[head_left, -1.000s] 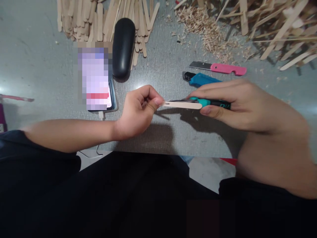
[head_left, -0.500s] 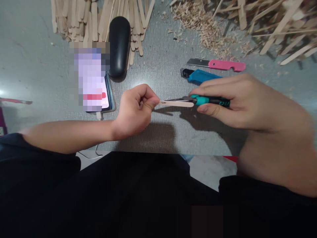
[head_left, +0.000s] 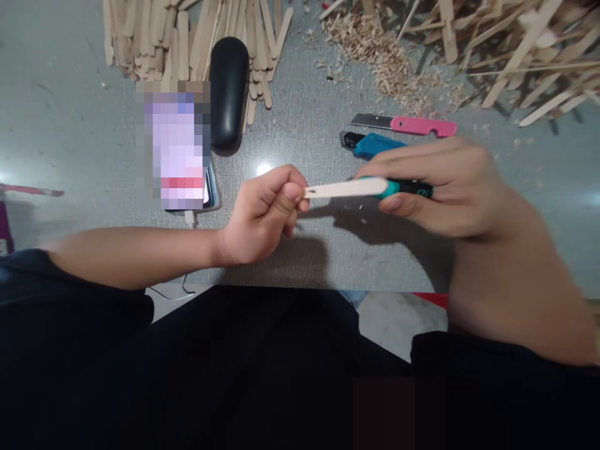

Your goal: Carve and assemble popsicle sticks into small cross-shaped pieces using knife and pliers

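A pale wooden craft stick (head_left: pixel 347 187) with a rounded end and a small dark mark is pinched at its left end by my left hand (head_left: pixel 267 215). Its broad face is turned up. My right hand (head_left: pixel 445 187) grips the black and teal handle of a utility knife (head_left: pixel 415 189). The knife's blade is hidden behind the stick, whose right end overlaps the handle. Just beyond my right hand lie a blue box cutter (head_left: pixel 377 145) and a pink folding knife (head_left: pixel 422 125) with its blade out.
Stacked craft sticks (head_left: pixel 150 37) lie at the back left, beside a black oblong case (head_left: pixel 229 94) and a phone (head_left: pixel 180 156) with a cable. Wood shavings (head_left: pixel 375 50) and a loose heap of sticks (head_left: pixel 510 56) cover the back right. The table's near edge runs before my lap.
The stick has turned from edge-on to show its broad face, and its free end has lifted over the knife handle. The blade, visible before, is now covered.
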Demonstrator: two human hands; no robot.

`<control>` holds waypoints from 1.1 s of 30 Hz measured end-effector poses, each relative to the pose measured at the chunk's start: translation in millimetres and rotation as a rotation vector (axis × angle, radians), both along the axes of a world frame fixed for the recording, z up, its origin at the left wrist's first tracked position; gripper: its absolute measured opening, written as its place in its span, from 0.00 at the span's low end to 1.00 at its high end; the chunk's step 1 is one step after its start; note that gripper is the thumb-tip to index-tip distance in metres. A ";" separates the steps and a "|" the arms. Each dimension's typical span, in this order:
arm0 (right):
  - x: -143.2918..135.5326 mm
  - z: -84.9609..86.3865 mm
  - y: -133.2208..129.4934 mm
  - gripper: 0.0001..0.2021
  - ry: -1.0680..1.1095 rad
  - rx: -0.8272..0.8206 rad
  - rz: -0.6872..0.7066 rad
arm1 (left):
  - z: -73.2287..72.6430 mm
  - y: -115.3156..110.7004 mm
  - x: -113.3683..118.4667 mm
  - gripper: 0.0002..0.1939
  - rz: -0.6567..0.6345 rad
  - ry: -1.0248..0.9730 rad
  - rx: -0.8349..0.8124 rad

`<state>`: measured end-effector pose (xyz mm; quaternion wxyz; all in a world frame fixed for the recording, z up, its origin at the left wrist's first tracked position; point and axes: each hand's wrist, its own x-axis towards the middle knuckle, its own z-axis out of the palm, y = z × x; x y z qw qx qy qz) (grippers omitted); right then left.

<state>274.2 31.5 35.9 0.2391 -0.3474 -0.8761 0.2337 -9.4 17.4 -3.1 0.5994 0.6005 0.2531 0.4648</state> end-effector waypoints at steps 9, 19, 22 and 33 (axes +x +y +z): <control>24.2 -1.3 12.3 0.17 -0.224 0.455 -0.141 | -2.9 3.5 2.0 0.23 0.147 0.043 0.029; -5.3 -19.6 0.6 0.24 -0.174 0.399 -0.241 | -9.1 3.4 3.8 0.24 0.023 -0.006 -0.181; -8.0 -23.1 -2.2 0.23 -0.173 0.321 -0.280 | -7.7 3.6 2.5 0.25 -0.065 -0.030 -0.246; -31.5 -55.9 -5.6 0.27 0.039 0.375 -0.244 | 3.5 -4.1 0.3 0.26 -0.200 -0.158 -0.396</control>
